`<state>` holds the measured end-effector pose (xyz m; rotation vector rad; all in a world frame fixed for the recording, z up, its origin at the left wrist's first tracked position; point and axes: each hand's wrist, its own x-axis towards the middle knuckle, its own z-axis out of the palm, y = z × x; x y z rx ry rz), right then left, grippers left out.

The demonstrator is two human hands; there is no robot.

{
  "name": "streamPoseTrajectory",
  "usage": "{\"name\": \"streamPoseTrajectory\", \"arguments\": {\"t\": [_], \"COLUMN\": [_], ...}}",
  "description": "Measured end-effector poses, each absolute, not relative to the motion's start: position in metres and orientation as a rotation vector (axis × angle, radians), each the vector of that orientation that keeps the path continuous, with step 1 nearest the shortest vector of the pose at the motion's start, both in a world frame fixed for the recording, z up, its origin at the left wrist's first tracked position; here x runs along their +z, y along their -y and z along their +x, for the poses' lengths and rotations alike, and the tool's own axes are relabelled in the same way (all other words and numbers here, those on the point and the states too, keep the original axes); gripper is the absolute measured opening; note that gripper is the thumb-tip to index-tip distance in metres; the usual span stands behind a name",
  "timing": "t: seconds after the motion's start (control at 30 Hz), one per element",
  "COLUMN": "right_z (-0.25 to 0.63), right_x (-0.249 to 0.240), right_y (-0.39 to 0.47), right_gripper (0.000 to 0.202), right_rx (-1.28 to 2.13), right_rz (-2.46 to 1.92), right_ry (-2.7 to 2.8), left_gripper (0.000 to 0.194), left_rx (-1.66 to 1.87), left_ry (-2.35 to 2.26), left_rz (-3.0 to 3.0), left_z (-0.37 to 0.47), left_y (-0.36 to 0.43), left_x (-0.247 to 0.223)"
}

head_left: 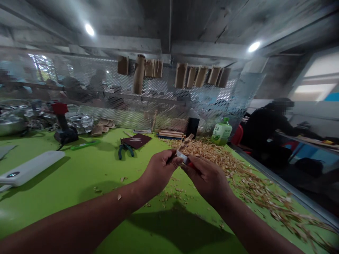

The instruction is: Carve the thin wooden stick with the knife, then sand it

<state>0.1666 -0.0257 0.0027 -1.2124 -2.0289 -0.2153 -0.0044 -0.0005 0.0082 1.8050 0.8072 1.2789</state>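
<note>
Hands (pixel 162 165) holding knife (pixel 183 157), wood strip (pixel 187 140) — shavings (pixel 218 154) beyond

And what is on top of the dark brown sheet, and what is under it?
On the dark brown sheet lie pale thin slivers. The green table shows around it; anything else beneath the sheet is covered and cannot be seen.

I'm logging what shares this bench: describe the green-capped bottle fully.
The bottle looks plastic, pale green and translucent, with a green cap and large white characters on its side. It stands capped near the far right corner of the green tabletop, before the perforated screen. Wood shavings lie by its base. Contents: unclear.
</note>
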Motion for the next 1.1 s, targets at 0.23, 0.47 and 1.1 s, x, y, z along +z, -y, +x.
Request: {"name": "streamPoseTrajectory", "arguments": {"t": [0.23,0.47,1.1], "right_z": [0.166,0.165,0.173], "right_x": [0.0,0.0,0.002], "right_y": [0.025,0.023,0.009], "right_gripper": [0.027,0.029,0.032], "right_rx": [-0.27,-0.282,0.061], "right_rz": [-1.198,-1.224,-1.327], "right_ry": [1.979,1.976,1.686], "left_gripper": [0.024,0.025,0.012], "left_rx": [1.235,1.215,1.08], "left_ry": [-0.868,-0.838,-0.728], "left_rz": [1.672,1.645,1.369], "left_z": [-0.004,-0.005,-0.003], "left_y": [0.005,0.004,-0.003], "left_x": [0.012,0.015,0.008]}}
